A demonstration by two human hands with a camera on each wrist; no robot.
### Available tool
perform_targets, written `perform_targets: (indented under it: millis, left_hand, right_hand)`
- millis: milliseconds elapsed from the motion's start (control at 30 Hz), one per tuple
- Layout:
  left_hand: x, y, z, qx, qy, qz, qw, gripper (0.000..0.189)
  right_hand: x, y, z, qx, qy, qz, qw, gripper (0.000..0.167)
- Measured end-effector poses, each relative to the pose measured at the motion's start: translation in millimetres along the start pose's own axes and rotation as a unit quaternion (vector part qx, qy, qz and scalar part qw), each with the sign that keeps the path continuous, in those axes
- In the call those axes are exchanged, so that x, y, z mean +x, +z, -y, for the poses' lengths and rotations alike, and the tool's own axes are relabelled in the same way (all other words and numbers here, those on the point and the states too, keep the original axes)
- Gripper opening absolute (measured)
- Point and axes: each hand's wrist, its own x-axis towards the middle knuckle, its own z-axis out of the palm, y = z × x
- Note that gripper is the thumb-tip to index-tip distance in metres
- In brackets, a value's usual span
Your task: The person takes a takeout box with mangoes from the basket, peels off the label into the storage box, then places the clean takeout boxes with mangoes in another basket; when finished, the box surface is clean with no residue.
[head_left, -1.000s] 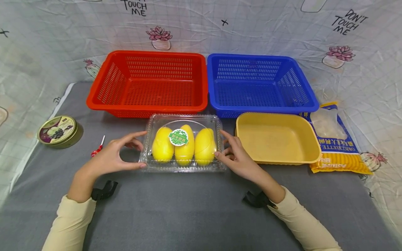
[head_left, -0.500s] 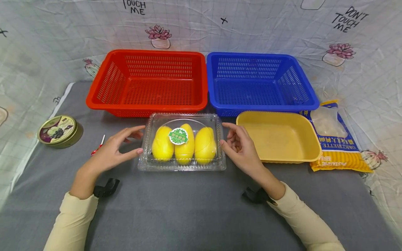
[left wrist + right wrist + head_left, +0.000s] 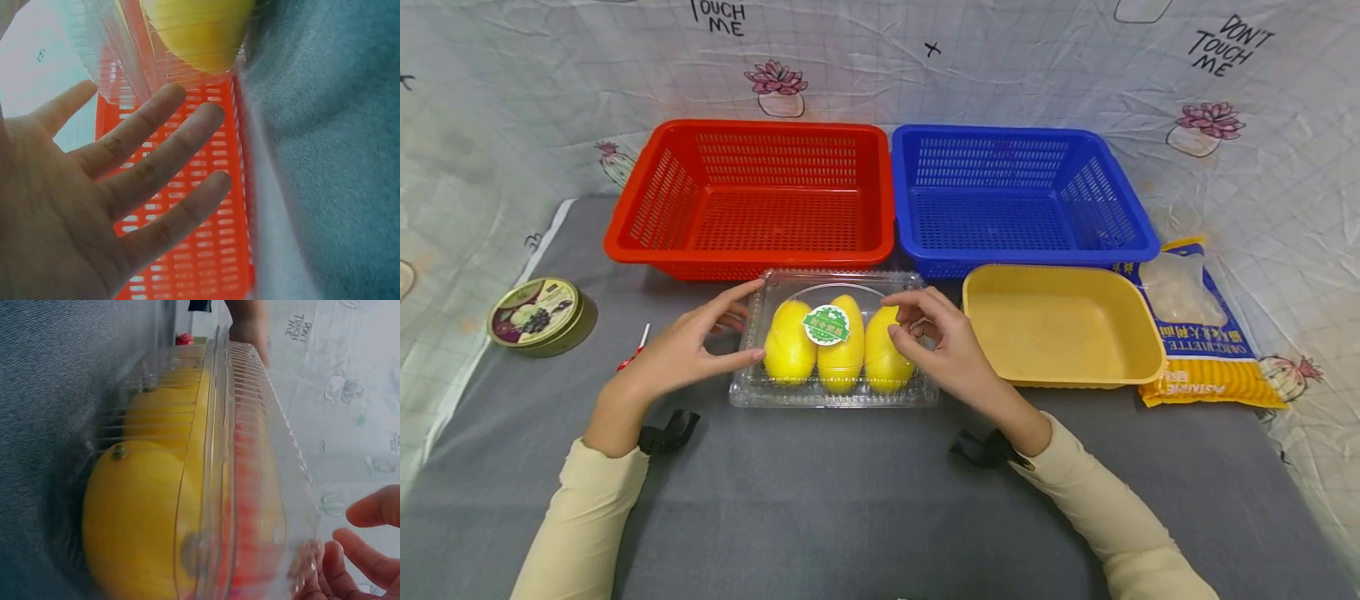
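Observation:
A clear plastic clamshell box lies in the middle of the grey table, lid down. Inside are three yellow oval fruits, which look like mangoes, under a green and white sticker. My left hand is at the box's left end, thumb and fingers spread wide, its fingertips overlapping the edge. Over the right end of the lid is my right hand, fingers loosely bent and thumb apart from them. In the right wrist view, the fingertips are right by the lid's rim, with nothing between thumb and fingers.
Behind the box stand a red basket and a blue basket, side by side. A yellow tray and a pasta bag lie on the right. A round tin and a red lollipop are on the left.
Both hands were at the box's ends, then drew slightly apart from it. Now the right hand has come left over the lid, and the left hand has moved right. The box stays put.

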Motion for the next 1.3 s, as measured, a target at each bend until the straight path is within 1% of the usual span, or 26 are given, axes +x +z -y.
perform_targets:
  millis: [100, 233, 367, 533, 667, 900, 967, 1133, 1300]
  left_hand:
    - [0.4, -0.5, -1.7, 0.013, 0.001, 0.007, 0.9999, 0.080]
    - [1.3, -0.3, -3.7, 0.026, 0.005, 0.015, 0.9995, 0.077]
    - [3.2, 0.1, -4.8, 0.026, 0.001, 0.019, 0.9995, 0.079]
    - [4.2, 0.6, -3.8, 0.019, -0.001, 0.020, 0.9996, 0.080]
    - [4.5, 1.5, -1.6, 0.010, 0.005, 0.019, 0.9997, 0.080]
    - [3.5, 1.4, 0.2, 0.000, 0.008, 0.018, 0.9998, 0.080]
    - [3.3, 1.2, -0.1, -0.002, 0.009, 0.018, 0.9998, 0.080]
    - [2.8, 0.9, 0.5, -0.008, 0.017, 0.019, 0.9997, 0.079]
    - [2.5, 1.3, 2.3, -0.008, 0.017, 0.017, 0.9997, 0.079]
  right_hand:
    - [4.9, 5.6, 0.0, -0.025, 0.011, 0.028, 0.9992, 0.029]
    - [9.7, 11.2, -0.2, -0.059, 0.032, 0.070, 0.9953, 0.032]
    - [13.9, 14.7, 0.2, -0.077, 0.033, 0.091, 0.9923, 0.029]
    - [21.1, 17.4, -1.1, -0.091, 0.021, 0.103, 0.9903, 0.024]
    - [25.3, 18.8, -3.0, -0.091, 0.028, 0.113, 0.9890, 0.020]
    - [30.5, 21.8, -2.7, -0.101, 0.023, 0.120, 0.9874, 0.016]
    - [32.3, 23.2, -3.3, -0.105, 0.027, 0.122, 0.9866, 0.015]
    - [36.4, 26.5, -6.7, -0.117, 0.039, 0.122, 0.9848, 0.015]
    - [40.5, 30.2, -10.9, -0.126, 0.038, 0.118, 0.9843, 0.019]
